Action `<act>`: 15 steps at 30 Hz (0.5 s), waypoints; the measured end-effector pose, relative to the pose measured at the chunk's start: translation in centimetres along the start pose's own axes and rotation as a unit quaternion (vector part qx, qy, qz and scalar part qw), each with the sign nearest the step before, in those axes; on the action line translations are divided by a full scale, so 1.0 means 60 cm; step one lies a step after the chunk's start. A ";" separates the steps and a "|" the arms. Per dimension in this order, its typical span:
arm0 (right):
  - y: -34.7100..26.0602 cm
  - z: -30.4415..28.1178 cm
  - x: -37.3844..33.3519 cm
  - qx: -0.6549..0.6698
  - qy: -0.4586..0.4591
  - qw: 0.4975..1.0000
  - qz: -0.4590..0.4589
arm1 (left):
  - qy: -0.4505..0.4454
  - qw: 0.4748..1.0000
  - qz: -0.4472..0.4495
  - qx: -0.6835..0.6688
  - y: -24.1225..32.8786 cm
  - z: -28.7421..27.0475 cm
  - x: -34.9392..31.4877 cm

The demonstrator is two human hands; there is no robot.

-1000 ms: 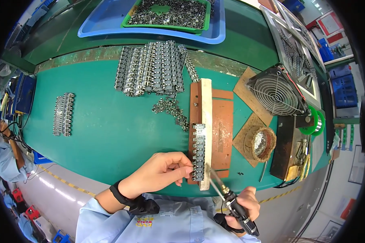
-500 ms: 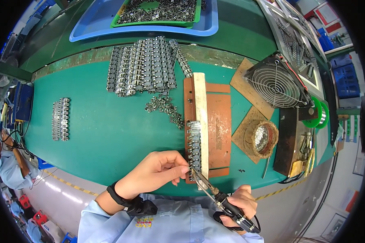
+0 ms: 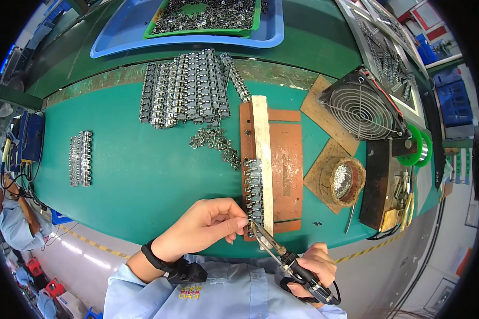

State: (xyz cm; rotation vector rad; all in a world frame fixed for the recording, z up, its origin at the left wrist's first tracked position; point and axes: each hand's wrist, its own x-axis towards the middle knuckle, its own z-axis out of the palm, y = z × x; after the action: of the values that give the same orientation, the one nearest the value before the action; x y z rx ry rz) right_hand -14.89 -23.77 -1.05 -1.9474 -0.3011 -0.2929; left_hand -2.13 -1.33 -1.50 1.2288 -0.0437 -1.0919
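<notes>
My right hand [image 3: 316,268] is wrapped round a black-handled soldering iron [image 3: 298,270], which has a thin metal tube beside its shaft. Its tip meets the lower end of a strip of small metal-cased circuit boards [image 3: 254,186]. That strip lies along a pale straight bar [image 3: 261,127] on a reddish-brown board [image 3: 286,175]. Left of the tip, the thumb and fingers of my left hand [image 3: 210,226] are pinched together at the strip's edge; what they hold is too small to make out. Loose small metal parts [image 3: 215,141] are scattered on the green mat beyond.
Stacked board strips [image 3: 189,90] lie at the back, with a shorter group [image 3: 80,159] at far left. To the right stand a fan with a wire guard [image 3: 363,105], a round pot [image 3: 346,181] and a green solder spool [image 3: 423,146]. A blue tray [image 3: 106,45] sits beyond.
The view has shifted very slightly. Both hands and the soldering iron stay at the same spot on the strip.
</notes>
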 end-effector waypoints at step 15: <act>0.000 0.002 -0.004 -0.015 0.001 1.000 -0.022 | 0.005 1.000 0.014 0.013 -0.001 0.002 -0.001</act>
State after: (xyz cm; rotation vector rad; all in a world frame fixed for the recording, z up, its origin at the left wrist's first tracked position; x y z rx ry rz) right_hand -15.10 -23.70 -1.16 -1.9711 -0.3402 -0.3300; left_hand -2.23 -1.39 -1.46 1.2531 -0.0684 -1.0634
